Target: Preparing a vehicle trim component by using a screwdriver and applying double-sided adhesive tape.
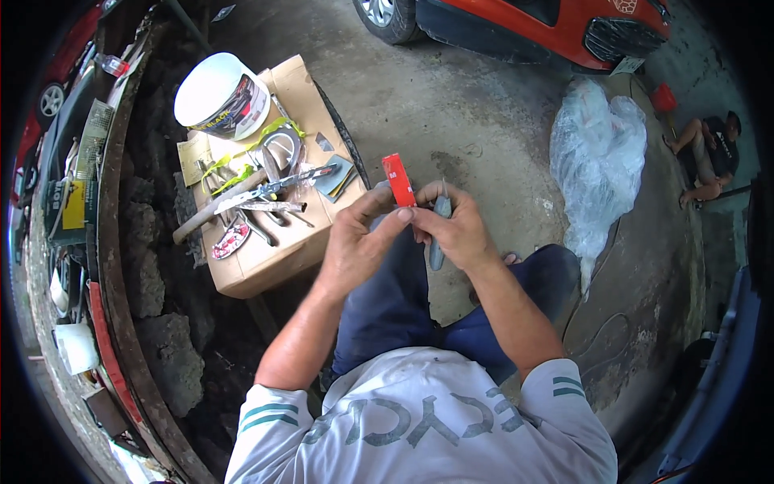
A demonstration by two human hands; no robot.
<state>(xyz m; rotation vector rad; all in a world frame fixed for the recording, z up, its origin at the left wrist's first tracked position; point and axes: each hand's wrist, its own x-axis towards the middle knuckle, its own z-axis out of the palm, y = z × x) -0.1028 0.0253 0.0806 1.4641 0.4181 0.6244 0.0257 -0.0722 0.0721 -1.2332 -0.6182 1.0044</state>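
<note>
At the upper left, a white bucket [211, 85] stands on a cardboard box [262, 276] beside assorted tools. At the centre, the left hand [356, 240] pinches a red strip [398, 179] between thumb and fingers. Just beside it, a grey tool [436, 256] sits in the right hand [468, 234], fingers curled around it. Clear plastic sheeting [598, 153] lies at the upper right.

Soft light falls — the white bucket [223, 98] glaring, edges bending into 4 black corners.
</note>
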